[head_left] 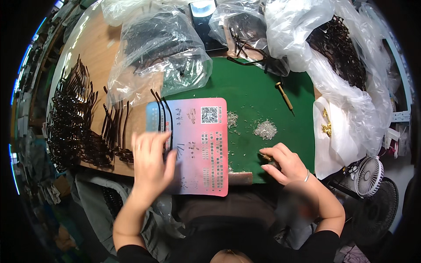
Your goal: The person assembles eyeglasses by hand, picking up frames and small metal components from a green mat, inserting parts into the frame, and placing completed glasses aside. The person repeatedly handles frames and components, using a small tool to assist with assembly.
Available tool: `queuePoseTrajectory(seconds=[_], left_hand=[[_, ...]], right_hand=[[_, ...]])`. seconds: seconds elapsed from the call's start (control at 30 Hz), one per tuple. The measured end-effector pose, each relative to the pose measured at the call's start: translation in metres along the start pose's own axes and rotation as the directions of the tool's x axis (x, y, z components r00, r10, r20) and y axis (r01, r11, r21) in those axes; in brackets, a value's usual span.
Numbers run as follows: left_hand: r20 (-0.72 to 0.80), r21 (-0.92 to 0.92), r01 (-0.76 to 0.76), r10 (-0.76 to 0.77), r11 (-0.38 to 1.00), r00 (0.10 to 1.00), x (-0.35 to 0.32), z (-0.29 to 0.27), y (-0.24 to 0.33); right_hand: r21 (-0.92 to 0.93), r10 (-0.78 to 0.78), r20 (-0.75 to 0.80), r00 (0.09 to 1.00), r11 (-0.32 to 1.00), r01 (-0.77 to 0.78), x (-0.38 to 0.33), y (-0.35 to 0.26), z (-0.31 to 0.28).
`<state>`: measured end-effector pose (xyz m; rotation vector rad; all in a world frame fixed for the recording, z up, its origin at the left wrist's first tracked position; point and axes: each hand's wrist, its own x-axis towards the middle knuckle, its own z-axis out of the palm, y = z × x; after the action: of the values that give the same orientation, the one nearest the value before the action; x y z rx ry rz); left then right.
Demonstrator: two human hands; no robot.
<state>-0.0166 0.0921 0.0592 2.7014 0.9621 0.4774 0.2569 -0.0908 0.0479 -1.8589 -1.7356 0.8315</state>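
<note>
My left hand (151, 160) rests over the left part of a pink-and-blue printed mat (215, 166), fingers bent a little and thumb held apart. Slim dark eyeglass temples (169, 111) stick out past its fingertips; the hand hides their lower ends, and whether it touches them is unclear. Low on the right side of the green mat (245, 83), my right hand (287, 166) pinches a small gold-coloured piece (265, 156) between thumb and fingers. Beyond that hand lies a pile of tiny clear or silvery bits (265, 129), with a smaller scatter (232, 119) beside the printed mat.
Dark eyeglass frames (72, 127) crowd the table's left side. A brass-handled screwdriver (284, 97) lies on the green mat. Clear plastic bags (162, 52) and a phone-like device (204, 26) line the back. Gold parts (326, 125) sit on white wrapping near a small fan (369, 176).
</note>
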Motion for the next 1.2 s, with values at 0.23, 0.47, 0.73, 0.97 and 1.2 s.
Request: queuePoseTrajectory(seconds=[0.23, 0.47, 0.73, 0.97, 1.2], left_hand=[[0.048, 0.458, -0.200, 0.200, 0.866, 0.979, 0.156, 0.061, -0.081], [0.314, 0.104, -0.374, 0.326, 0.922, 0.892, 0.096, 0.043, -0.016], [-0.013, 0.158, 0.180, -0.180, 0.971, 0.984, 0.145, 0.072, -0.014], [0.157, -0.020, 0.148, -0.143, 0.989, 0.977, 0.143, 0.058, -0.031], [0.282, -0.587, 0.091, 0.098, 0.805, 0.955, 0.051, -0.007, 0.065]], right_hand=[[-0.032, -0.142, -0.008, 0.990, 0.989, 0.142, 0.010, -0.010, 0.011], [0.028, -0.035, -0.074, 0.997, 0.999, 0.037, -0.008, 0.005, 0.005], [0.054, -0.076, -0.078, 0.994, 0.995, 0.081, -0.005, 0.000, 0.008], [0.174, 0.172, -0.204, 0.964, 0.975, -0.137, -0.038, 0.025, -0.011], [-0.380, 0.382, -0.448, 0.809, 0.737, -0.558, -0.040, 0.085, -0.085]])
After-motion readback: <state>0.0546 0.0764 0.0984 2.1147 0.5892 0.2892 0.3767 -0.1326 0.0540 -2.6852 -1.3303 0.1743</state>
